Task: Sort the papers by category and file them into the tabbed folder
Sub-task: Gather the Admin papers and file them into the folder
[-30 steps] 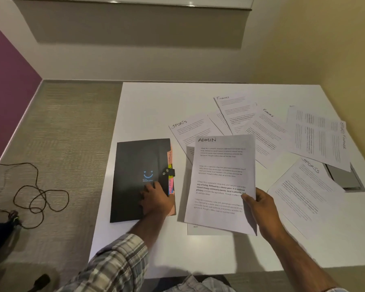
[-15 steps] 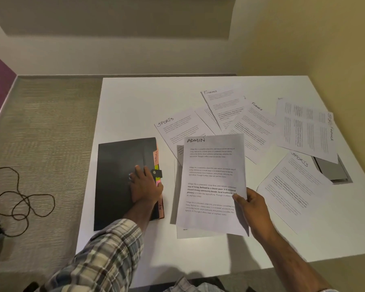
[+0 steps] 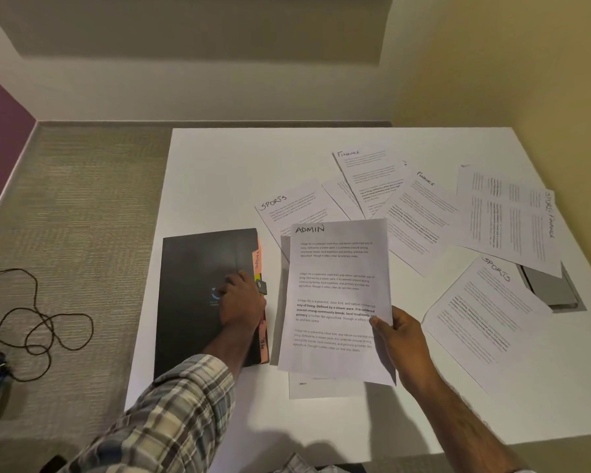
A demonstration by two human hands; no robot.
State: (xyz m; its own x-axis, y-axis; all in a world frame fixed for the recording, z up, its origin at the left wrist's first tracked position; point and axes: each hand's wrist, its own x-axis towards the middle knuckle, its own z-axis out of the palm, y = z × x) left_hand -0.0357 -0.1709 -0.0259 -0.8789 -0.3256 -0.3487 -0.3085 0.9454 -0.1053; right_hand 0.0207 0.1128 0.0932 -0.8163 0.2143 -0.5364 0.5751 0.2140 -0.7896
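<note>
while our left hand [image 3: 241,303] rests loose-fingered on the closed black folder [image 3: 191,302] at centre-left, tabs [image 3: 257,259] poking out its right edge, our right hand [image 3: 401,339] pinches the admin sheet [image 3: 335,291].

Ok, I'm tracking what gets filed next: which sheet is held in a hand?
The sheet headed ADMIN, pinched at its lower right edge by the right hand; the SPORTS sheets and FINANCE sheets lie on the table.

ADMIN on held sheet [image 3: 335,302], SPORTS on left sheet [image 3: 287,213], FINANCE on far sheet [image 3: 365,172], SPORTS on orange tab [image 3: 257,259], HR on bottom tab [image 3: 263,343]
</note>
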